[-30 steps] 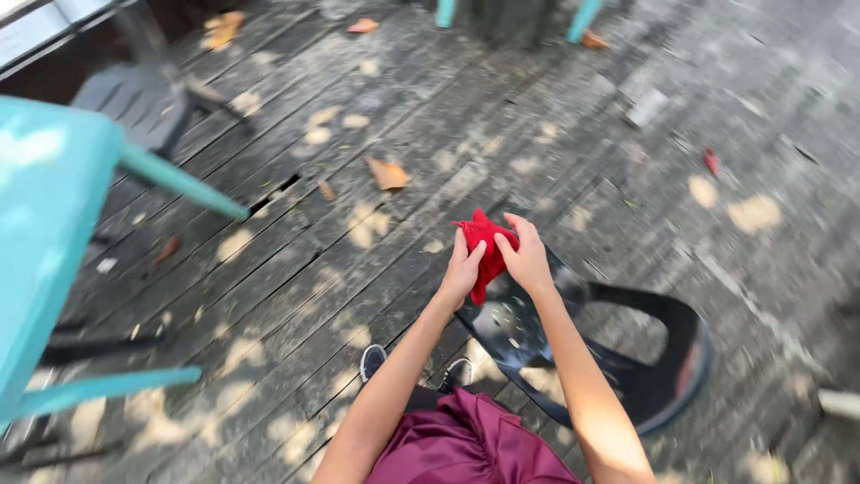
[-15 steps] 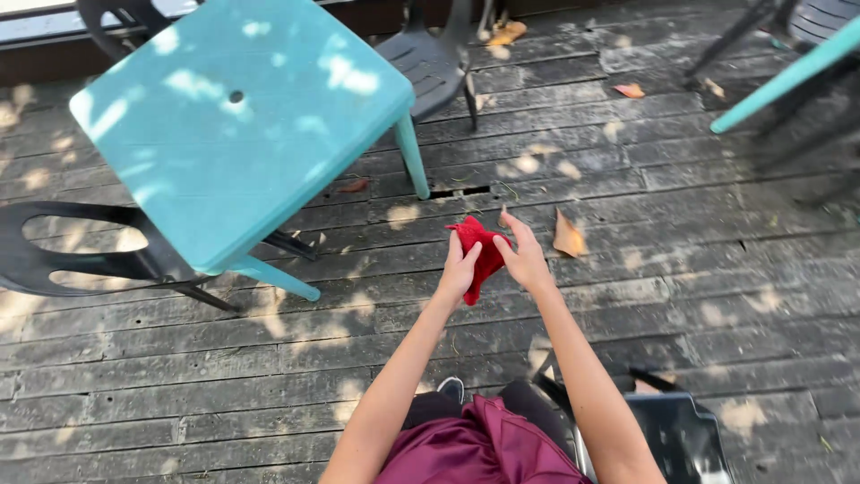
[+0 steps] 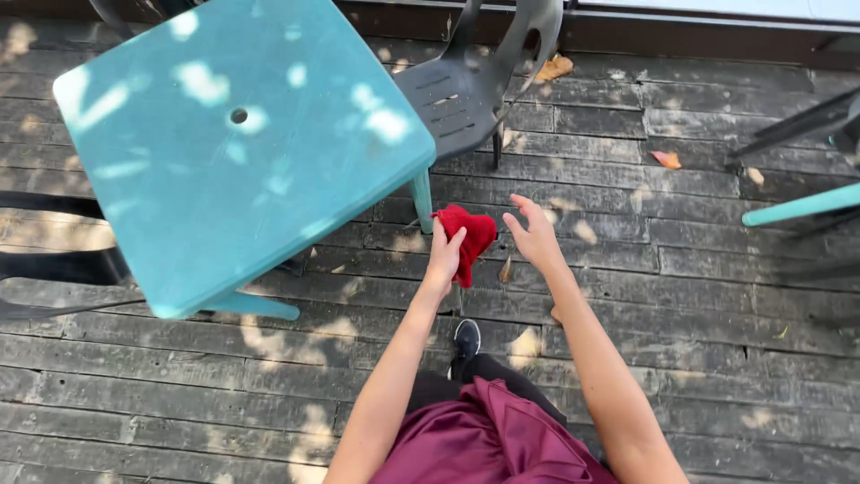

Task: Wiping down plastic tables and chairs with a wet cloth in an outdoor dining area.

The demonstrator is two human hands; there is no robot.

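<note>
Left hand (image 3: 445, 254) closed on red cloth (image 3: 468, 235), frame centre, beside teal surface (image 3: 233, 152) leg. Right hand (image 3: 535, 235) open, fingers spread, just right of cloth, not touching. Wooden deck (image 3: 699, 269) below.

Red cloth (image 3: 466, 235), plain teal table (image 3: 242, 143), dark grey chair (image 3: 466, 85), weathered grey deck boards (image 3: 699, 296)

The left hand (image 3: 444, 258) hides part of the red cloth (image 3: 468, 235). The picture's edges cut off the far grey chair (image 3: 466, 85) and the black chair (image 3: 54, 269) at left.
</note>
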